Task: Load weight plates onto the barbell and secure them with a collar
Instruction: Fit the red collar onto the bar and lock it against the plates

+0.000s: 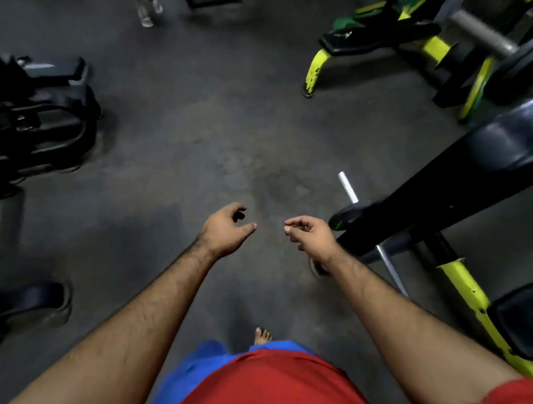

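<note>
A steel barbell (347, 186) lies low on the right, its bare sleeve end pointing up and left. One black weight plate (351, 216) sits on it, partly hidden under a black bench pad. My right hand (311, 233) hovers just left of that plate, fingers loosely curled and holding nothing. At about the same height over the bare floor, my left hand (226, 230) is empty too, with curled fingers. No collar is visible.
A black padded bench with a yellow frame (457, 281) fills the right side. More yellow-framed machines and a second bar with plates (482, 36) stand at the top right. Dark machines (35, 121) line the left. Grey gym floor (209, 127) lies between them.
</note>
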